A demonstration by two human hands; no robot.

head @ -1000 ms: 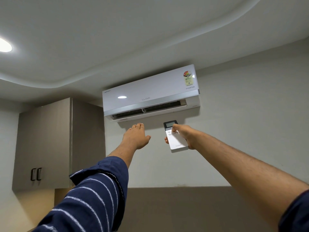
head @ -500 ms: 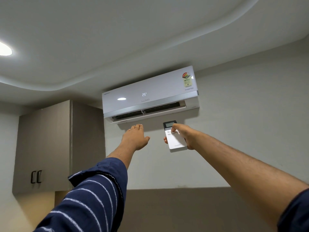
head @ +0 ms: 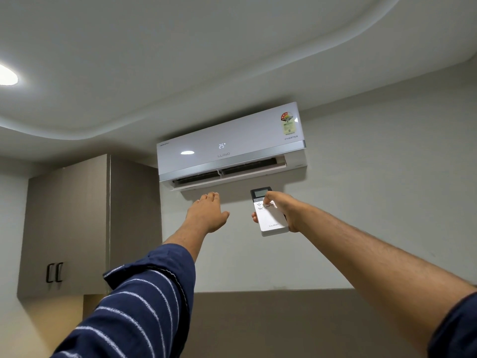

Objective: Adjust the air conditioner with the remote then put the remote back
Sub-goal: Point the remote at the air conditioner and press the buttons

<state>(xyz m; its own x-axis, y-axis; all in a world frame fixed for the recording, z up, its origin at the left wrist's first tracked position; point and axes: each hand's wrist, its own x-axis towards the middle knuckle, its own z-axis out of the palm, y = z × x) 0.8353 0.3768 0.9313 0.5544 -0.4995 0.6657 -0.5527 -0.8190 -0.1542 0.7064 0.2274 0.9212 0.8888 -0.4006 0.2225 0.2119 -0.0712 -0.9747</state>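
Observation:
A white split air conditioner (head: 232,143) hangs high on the wall, its front panel lit with "25°" and its lower flap partly open. My right hand (head: 284,210) holds a white remote (head: 271,218) with a dark screen end, pointed up at the unit, thumb resting on the buttons near the screen. My left hand (head: 206,215) is raised flat just below the unit's outlet, fingers stretched out and holding nothing. Both arms reach upward.
A grey wall cabinet (head: 69,226) with two black handles hangs to the left of the unit. A round ceiling light (head: 6,76) glows at the far left. A darker panel (head: 271,324) covers the lower wall.
The air conditioner's display lit up with "25°" and its flap has opened further. Both hands stay nearly where they were.

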